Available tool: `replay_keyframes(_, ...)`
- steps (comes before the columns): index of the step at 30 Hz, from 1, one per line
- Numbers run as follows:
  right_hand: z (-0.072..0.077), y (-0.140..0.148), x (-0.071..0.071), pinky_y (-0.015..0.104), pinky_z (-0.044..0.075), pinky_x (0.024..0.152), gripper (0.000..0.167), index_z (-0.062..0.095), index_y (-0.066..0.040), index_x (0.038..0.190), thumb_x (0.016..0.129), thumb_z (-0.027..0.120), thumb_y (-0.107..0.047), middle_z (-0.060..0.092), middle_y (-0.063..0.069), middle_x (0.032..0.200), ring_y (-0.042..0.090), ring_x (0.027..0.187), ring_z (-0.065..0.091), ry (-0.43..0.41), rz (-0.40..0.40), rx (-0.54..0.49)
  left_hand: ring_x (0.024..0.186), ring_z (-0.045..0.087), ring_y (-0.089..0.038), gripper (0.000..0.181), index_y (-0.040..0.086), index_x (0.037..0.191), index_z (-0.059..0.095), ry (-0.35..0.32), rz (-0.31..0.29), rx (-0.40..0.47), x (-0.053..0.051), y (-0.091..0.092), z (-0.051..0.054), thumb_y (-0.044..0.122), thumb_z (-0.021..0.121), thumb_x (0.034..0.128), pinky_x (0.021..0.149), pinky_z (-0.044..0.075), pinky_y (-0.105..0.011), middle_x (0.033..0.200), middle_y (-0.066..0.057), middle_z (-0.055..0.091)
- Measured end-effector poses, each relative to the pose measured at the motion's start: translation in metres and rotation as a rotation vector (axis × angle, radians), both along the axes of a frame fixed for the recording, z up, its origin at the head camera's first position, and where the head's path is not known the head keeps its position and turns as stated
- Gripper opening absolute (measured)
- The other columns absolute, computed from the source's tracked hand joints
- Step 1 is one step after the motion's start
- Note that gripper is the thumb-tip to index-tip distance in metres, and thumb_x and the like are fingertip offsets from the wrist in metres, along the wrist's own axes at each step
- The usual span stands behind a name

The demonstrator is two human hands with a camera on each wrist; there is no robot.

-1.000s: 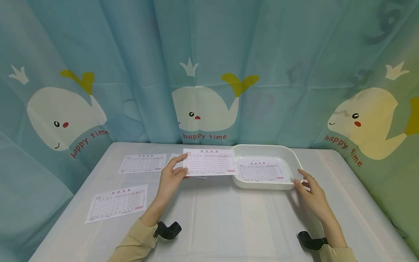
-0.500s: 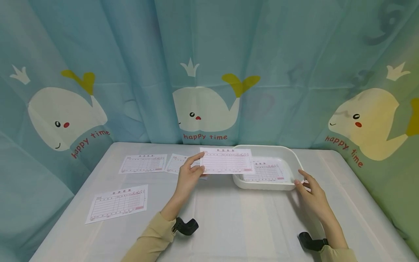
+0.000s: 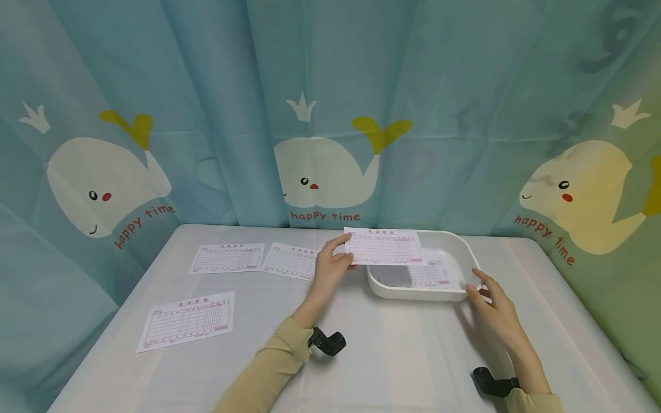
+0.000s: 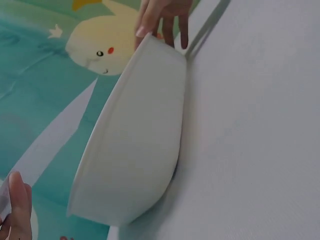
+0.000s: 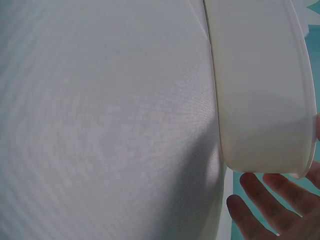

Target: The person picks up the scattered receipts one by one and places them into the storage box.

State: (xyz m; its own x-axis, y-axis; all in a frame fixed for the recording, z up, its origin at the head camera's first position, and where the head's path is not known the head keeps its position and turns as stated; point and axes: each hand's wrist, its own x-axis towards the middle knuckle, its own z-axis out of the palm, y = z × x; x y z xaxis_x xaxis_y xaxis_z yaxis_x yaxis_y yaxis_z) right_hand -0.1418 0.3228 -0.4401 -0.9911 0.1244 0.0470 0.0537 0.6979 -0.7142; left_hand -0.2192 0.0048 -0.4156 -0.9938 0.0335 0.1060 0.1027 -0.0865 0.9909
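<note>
My left hand [image 3: 328,275] pinches a printed receipt slip [image 3: 384,248] by its left edge, thumb and fingers on either side. The slip hangs tilted above the left part of a white plastic tray [image 3: 419,295] and covers part of it. Inside the tray lies another receipt slip [image 3: 431,276], partly hidden and shaded. At the tray's right front corner my right hand [image 3: 494,314] grips the rim; in the right wrist view its fingers [image 5: 270,200] lie along the outer wall. The left wrist view shows the held slip [image 4: 55,135] nearly edge-on beside the tray [image 4: 135,130].
Three more slips lie on the white-covered table [image 3: 361,367]: one at the back left [image 3: 227,258], one overlapping near it [image 3: 289,261], and one at the front left [image 3: 187,321]. A blue curtain [image 3: 330,69] with whale prints hangs behind the table.
My left hand has carried the slip rightward, from beside the tray to above its left part. The slip behind the hand is more visible now. My right hand stays on the tray rim.
</note>
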Motion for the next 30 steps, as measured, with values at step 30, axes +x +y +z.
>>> replay_keyframes(30,0.000,0.001,0.000,0.067,0.039,0.095,0.062,0.026,-0.003,0.150,0.101,0.044,-0.036,0.029,0.035,0.146,0.051,0.122,0.042,0.025,0.009,0.010,0.076,0.070,-0.032,0.042,-0.008,0.128,0.054,0.035,-0.120,-0.113,-0.011,0.079,-0.003,-0.009,0.055,0.0859,0.068,0.060,-0.034,0.127,-0.023,0.049)
